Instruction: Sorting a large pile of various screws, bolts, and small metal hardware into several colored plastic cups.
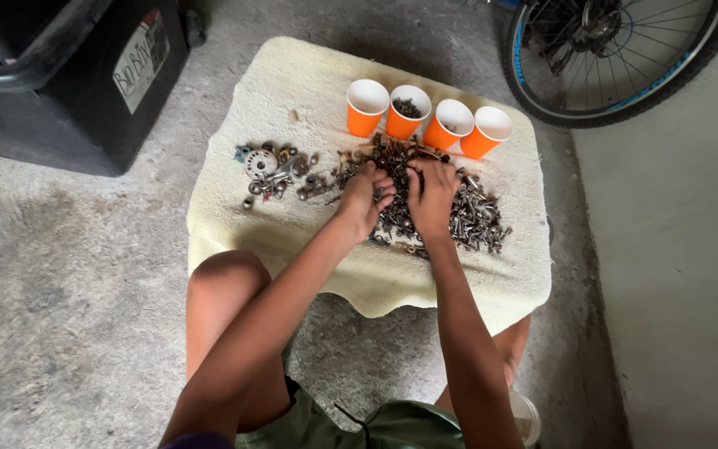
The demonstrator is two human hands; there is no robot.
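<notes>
A big pile of mixed screws, nuts and bolts (475, 218), some rusty, lies on a cream towel (309, 91) spread over a low support. My left hand (365, 198) and my right hand (431, 193) both rest on the pile's middle, fingers curled down into the hardware. Whether either hand pinches a piece is hidden by the fingers. A smaller group of washers and larger metal parts (274, 170) lies to the left of my left hand. Several orange paper cups (366, 107) stand in a row behind the pile; one cup (407, 111) holds dark small parts.
A black plastic bin (68, 75) stands at the far left on the concrete floor. A bicycle wheel (617, 58) leans at the top right beside a pale wall. My bare knees (222, 291) are just in front of the towel.
</notes>
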